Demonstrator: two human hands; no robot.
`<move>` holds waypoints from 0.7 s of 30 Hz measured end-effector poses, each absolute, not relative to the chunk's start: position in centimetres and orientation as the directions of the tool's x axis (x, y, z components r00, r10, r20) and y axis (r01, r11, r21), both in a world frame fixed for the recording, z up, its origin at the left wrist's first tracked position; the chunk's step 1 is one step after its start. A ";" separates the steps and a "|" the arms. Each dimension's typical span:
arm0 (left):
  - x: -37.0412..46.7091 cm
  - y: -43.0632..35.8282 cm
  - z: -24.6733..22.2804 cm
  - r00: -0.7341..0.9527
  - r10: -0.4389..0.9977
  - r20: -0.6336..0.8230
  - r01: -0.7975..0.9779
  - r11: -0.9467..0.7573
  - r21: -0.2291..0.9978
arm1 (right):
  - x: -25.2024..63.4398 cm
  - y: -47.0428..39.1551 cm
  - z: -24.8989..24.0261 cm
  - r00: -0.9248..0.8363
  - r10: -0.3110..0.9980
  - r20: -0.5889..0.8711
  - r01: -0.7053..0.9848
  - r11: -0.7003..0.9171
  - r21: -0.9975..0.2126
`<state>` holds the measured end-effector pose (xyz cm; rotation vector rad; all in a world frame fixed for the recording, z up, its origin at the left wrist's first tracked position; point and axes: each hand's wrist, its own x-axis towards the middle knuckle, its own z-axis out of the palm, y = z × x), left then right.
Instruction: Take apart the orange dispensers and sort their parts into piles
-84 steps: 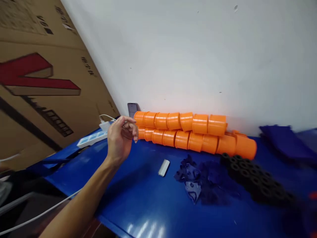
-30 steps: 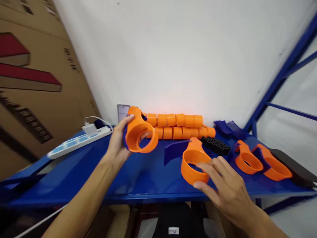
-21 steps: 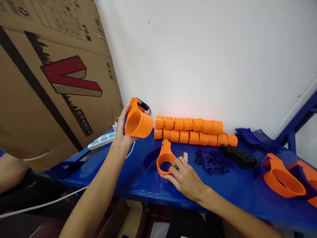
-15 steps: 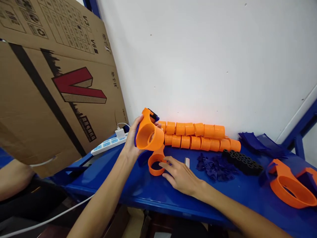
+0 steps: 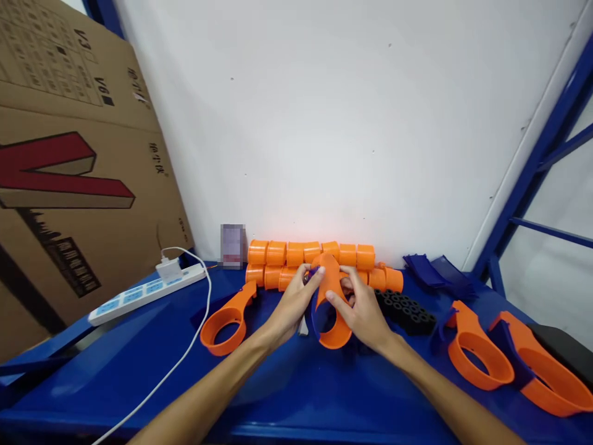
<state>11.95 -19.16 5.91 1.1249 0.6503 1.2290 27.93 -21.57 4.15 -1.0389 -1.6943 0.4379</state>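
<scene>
An orange tape dispenser (image 5: pixel 330 279) with a dark blue part on its left side is held up between both hands above the blue table (image 5: pixel 259 395). My left hand (image 5: pixel 296 296) grips its upper left side, thumb on the orange surface. My right hand (image 5: pixel 364 309) holds its right side, with the thumb across the front and the other fingers curled behind. The open ring of the dispenser points down. Another orange dispenser (image 5: pixel 210 339) lies to the left of my hands. Two rows of orange rings (image 5: pixel 278 253) stand behind them.
Black tubes (image 5: pixel 407 312) and dark blue sheets (image 5: pixel 433 272) lie right of my hands, with two more orange dispensers (image 5: pixel 503 371) nearer the right edge. A white power strip (image 5: pixel 139 295), its cable and a large cardboard box (image 5: pixel 92 161) are on the left.
The view has turned right. My right hand has left the dispenser on the table and now grips the one in my left hand, which has been turned ring downward.
</scene>
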 end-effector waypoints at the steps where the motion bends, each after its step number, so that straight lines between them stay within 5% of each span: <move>1: 12.5 -19.0 5.5 0.276 0.948 0.161 -0.415 -0.034 0.909 | 27.9 -21.7 3.8 -0.054 0.815 0.578 0.400 0.547 -0.735; 9: 11.8 -18.0 3.4 0.513 0.850 -0.121 -0.522 0.420 0.742 | 26.7 -21.0 2.5 0.008 0.880 0.475 0.049 0.474 -0.879; 15: 11.9 -18.0 3.3 0.281 0.951 -0.133 -0.562 0.275 0.780 | 27.0 -19.6 5.0 -0.012 0.827 0.562 0.469 0.501 -0.728; 21: 11.9 -17.7 2.7 0.074 0.994 0.076 -0.582 -0.019 0.813 | 24.5 -21.6 4.5 -0.221 0.745 0.630 0.822 0.490 -0.291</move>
